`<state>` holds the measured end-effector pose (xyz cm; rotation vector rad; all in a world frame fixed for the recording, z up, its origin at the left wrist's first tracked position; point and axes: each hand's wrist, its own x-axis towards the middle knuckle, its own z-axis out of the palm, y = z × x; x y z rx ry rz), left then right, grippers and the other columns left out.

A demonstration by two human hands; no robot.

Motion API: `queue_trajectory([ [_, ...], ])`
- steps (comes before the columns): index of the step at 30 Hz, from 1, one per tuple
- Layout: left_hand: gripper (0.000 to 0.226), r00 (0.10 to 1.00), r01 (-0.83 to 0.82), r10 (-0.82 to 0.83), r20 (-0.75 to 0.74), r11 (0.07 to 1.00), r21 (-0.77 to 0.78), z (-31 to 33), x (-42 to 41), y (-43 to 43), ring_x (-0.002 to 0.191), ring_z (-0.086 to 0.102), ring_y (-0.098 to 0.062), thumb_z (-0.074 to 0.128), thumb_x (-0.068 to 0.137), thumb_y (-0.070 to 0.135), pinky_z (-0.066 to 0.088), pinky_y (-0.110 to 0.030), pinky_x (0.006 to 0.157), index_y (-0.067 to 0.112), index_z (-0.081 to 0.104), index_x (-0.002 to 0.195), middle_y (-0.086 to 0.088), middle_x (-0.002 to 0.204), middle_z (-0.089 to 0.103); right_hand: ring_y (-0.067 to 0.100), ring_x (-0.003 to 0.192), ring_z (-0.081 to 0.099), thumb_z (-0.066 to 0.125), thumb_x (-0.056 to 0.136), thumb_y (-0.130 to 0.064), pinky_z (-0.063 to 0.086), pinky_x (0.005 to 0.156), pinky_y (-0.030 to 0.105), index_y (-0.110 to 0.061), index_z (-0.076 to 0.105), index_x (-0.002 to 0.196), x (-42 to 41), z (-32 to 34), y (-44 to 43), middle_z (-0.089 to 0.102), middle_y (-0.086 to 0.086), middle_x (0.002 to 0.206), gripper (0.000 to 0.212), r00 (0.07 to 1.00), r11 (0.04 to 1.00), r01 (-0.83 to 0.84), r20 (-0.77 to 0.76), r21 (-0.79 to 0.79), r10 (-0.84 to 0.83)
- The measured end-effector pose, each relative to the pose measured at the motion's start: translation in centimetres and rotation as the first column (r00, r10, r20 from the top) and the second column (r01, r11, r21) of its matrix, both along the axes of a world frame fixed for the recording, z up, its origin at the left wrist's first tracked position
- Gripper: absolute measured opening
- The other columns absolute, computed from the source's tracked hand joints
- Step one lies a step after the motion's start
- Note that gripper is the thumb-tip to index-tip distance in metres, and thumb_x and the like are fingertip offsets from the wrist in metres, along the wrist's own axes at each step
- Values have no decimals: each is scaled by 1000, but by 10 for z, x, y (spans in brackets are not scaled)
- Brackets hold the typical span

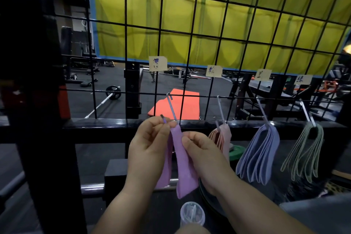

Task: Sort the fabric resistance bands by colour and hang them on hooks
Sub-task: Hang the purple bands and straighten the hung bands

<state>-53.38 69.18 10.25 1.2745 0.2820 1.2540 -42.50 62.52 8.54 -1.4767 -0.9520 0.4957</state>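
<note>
Curled fingertips (pixel 167 124) of the left hand (pixel 150 144) pinch the top of a purple band (pixel 185 167) where it meets the lower end of a hook (pixel 171 108). The hook hangs from a low wire of the wire grid (pixel 201 47). The right hand (pixel 201 150) pinches the band's edge just below, thumb against curled fingers. The band hangs in front of the grid's lower left part, its long axis near vertical and its folded ends pointing down. Farther right along the grid, pink bands (pixel 221 137), blue bands (pixel 260 154) and green bands (pixel 305 154) each hang from their own hook. A paper label (pixel 158 63) is fixed to the grid above each hook.
</note>
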Motion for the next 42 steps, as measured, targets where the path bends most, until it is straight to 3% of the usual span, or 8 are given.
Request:
queue_trajectory([
  [3,15,999,45,-44,15,999,-24,-3,-1,1,89,69,-5,57,90,3,50,-11,73,7,68,99,2,93,75,22,76,59,57,82,-56,51,69,43,-16,64,83,0,-2,-2,66,8,82,40,1000,999,-5,18,-49,6],
  [6,18,999,34,-35,-18,999,-37,-9,-3,2,90,69,-6,58,90,5,52,-14,75,11,70,102,3,96,75,18,73,55,55,97,-41,38,49,16,-21,59,75,0,-7,-3,60,0,76,30,999,998,-32,13,-55,33],
  [8,20,999,4,-7,-52,999,-48,-12,-4,2,85,69,-4,57,92,3,52,-14,72,14,71,99,5,92,76,16,74,55,54,95,-44,37,50,15,-23,59,75,-1,-9,-2,61,-1,77,30,999,998,-28,20,-49,29],
  [14,22,996,0,-7,-92,997,-73,-10,-6,6,82,67,-10,58,91,7,51,-24,73,19,76,89,0,91,74,23,81,57,60,81,-51,46,80,45,-15,61,85,-7,-16,-1,62,8,85,36,990,994,-97,-100,52,102],
  [21,23,994,75,-83,-76,992,-100,-9,-7,5,76,65,-11,54,92,1,53,-21,65,14,72,91,-2,88,73,9,71,61,59,88,-31,48,64,22,-11,60,95,-11,-17,-1,64,1,83,21,930,978,-149,-316,149,189],
  [31,24,992,117,-125,-11,949,-292,14,-1,5,48,35,-8,59,89,30,29,-16,43,16,63,69,2,55,45,6,55,44,51,90,-49,35,59,25,-37,60,74,-13,-11,4,50,-13,59,22,990,980,-115,-66,164,127],
  [39,31,984,175,-146,106,915,-363,18,0,5,52,48,-9,55,94,22,39,-20,50,15,60,64,3,56,54,14,69,43,41,98,-45,38,67,31,-16,53,87,-12,-14,7,45,5,76,33,984,994,-61,170,95,44],
  [42,35,985,171,-145,97,910,-378,18,-1,8,53,41,-9,55,94,24,34,-17,46,18,58,60,0,57,46,8,67,41,42,94,-45,37,65,26,-22,52,81,-7,-8,7,45,-8,70,28,975,996,-19,223,88,-1],
])
